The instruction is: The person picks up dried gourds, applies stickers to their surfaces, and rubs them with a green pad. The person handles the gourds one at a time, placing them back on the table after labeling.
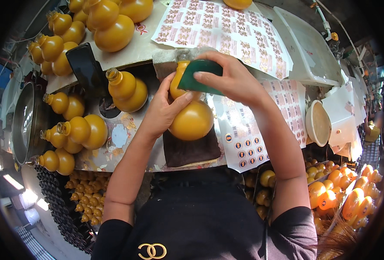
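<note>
Black short-sleeved top; gold interlocked-rings emblem on chest; forearms bare.

1. A cluttered worktable (pixel 131 56) fills the middle of the view, its pale top bending toward the rim.
2. A dark cloth (pixel 192 151) lies at its near edge.
3. A round metal basin (pixel 25 121) stands at the left.
4. A white plastic tray (pixel 309 52) sits at the right.
5. Bright daylight patches fall on the floor (pixel 31 203) at lower left.
</note>
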{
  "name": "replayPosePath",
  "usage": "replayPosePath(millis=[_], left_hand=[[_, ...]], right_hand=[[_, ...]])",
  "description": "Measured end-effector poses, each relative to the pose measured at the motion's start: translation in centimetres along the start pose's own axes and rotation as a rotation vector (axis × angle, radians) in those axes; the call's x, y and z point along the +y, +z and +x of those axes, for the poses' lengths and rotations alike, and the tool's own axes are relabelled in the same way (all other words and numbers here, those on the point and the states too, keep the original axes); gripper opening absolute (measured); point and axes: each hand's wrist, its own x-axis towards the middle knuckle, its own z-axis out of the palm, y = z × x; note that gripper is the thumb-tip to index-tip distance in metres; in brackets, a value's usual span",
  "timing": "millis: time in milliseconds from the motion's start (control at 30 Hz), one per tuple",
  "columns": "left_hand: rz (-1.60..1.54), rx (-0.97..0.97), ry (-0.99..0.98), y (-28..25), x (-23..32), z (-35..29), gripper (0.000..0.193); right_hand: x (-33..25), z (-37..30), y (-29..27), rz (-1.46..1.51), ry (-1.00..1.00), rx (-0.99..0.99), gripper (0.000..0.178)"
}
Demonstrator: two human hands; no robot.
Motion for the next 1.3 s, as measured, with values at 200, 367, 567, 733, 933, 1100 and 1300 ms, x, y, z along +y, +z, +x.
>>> replayPosePath(millis=[200,367,567,733,933,1100,1300], left_hand=[[-0.020,-0.033,-0.033,-0.3,0.0,0.0,0.068],[-0.299,-0.062,-0.090,-1.3,0.0,-0.2,0.058],[-0.227,-0.014,-0.085,-1.1,-0.1,0.1,0.054],[-0.241,-0.019,-0.126,-0.9,0.0,0.7,0.056],[-0.317,-0.042,-0.081,-0.4,0.6,0.4,0.048],[-0.376,-0.051,-0.107,-0.7,0.3,0.5,0.047],[-0.240,-0.074,-0.091,-0.6,0.4,0.7,0.056]], right_hand=[[0.1,2.0,0.0,-0.188,-0.107,0.091,0.026],[-0.4,-0.8,1.4,-0.557,-0.721,0.339,0.030],[0.4,-4.1,2.4,-0.708,-0.638,0.218,0.031],[0.0,-4.3,2.9,-0.730,-0.664,0.208,0.030],[-0.1,-4.7,3.0,-0.607,-0.595,0.146,0.035],[-0.5,-4.4,2.7,-0.630,-0.653,0.211,0.032],[0.6,-4.6,2.6,-0.644,-0.662,0.165,0.029]])
